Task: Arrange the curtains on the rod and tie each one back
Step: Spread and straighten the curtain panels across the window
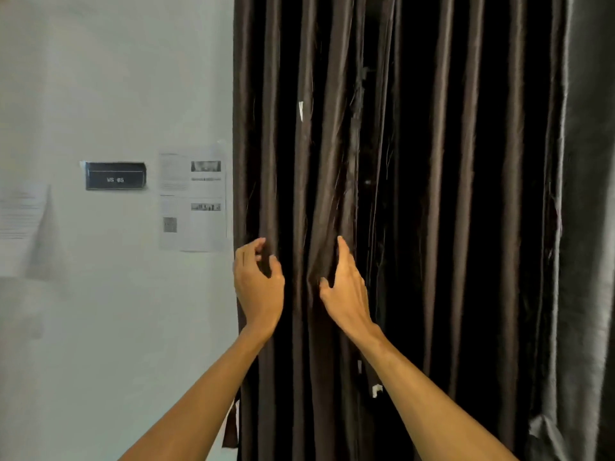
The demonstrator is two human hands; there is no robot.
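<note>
Left hand (258, 284) cups loosely at the curtain (466, 194) edge, gripping nothing — right hand (346, 291) presses straight fingers into a fold. Probably gathering pleats for tying.

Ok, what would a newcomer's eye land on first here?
A dark brown curtain in long vertical folds fills the right side. Both hands are at it mid-frame: the left hand curled at its left edge, the right hand flat against a fold. A dark nameplate and printed sheet hang on the wall left.
</note>
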